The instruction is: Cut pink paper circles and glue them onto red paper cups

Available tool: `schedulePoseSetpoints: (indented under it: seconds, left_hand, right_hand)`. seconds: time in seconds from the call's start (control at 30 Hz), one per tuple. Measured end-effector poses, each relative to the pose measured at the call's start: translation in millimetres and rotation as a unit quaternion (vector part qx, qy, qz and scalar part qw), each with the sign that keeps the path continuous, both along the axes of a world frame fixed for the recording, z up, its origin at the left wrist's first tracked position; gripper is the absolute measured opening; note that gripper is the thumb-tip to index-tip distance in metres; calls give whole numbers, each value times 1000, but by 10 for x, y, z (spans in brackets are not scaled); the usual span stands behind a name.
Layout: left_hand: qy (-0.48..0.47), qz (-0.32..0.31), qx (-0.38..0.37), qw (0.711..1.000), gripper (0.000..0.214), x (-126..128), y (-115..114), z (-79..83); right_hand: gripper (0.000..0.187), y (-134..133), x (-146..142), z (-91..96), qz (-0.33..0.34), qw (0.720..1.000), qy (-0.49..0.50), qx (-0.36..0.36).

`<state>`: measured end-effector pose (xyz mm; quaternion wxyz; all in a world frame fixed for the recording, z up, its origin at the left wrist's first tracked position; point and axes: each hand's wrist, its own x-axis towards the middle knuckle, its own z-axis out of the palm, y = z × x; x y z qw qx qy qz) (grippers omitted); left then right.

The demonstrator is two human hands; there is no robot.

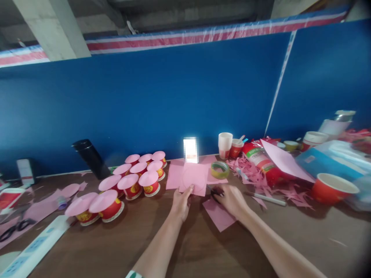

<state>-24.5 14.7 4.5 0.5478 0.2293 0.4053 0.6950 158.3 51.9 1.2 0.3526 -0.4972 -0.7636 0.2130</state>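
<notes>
Between the thumb and fingers of my left hand (182,204) is a square of pink paper (195,178) with a faint round outline on it. My right hand (232,199) is closed around dark-handled scissors (213,193), close to the paper's lower right corner; the blades are hard to make out. Beneath that hand a loose pink square (218,216) lies on the table. More pink sheets (174,175) lie behind the held paper, next to a roll of tape (219,170). To the left stand several red paper cups (149,185) topped with pink discs.
A black bottle (91,158) leans behind the cups. A power strip (37,245) and another pair of scissors (17,227) lie at left. On the right are pink scraps (252,168), a white pen (269,199), an orange cup (333,189) and a red packet (263,162).
</notes>
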Motion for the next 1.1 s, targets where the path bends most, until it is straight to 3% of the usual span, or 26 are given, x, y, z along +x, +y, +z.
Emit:
schedulePoseSetpoints:
  seconds: [0.1,0.17,0.33,0.4,0.47,0.63,1.1]
  left_hand:
    - [0,16,-7,1000,30,-35,32,-22]
    - [-10,28,-9,1000,26,-60,55,-27]
    - [-33,35,-3,999,22,-107,74,-34]
    - [-40,34,2,999,24,-120,75,-43]
    - [-42,36,2,998,27,-127,80,-55]
    - [-45,38,-5,998,29,-125,94,-82]
    - [-43,34,-10,998,24,-112,103,-60]
  right_hand:
    - [13,63,58,63,-19,986,156,-50]
    - [18,114,104,149,-31,957,270,-97]
    - [31,321,269,477,-48,858,486,-159]
    - [28,455,341,617,-39,788,587,-180]
    - [30,598,394,733,-45,761,618,-192]
    - [33,807,406,826,-61,740,636,-208]
    - [25,793,294,678,-80,711,668,-204]
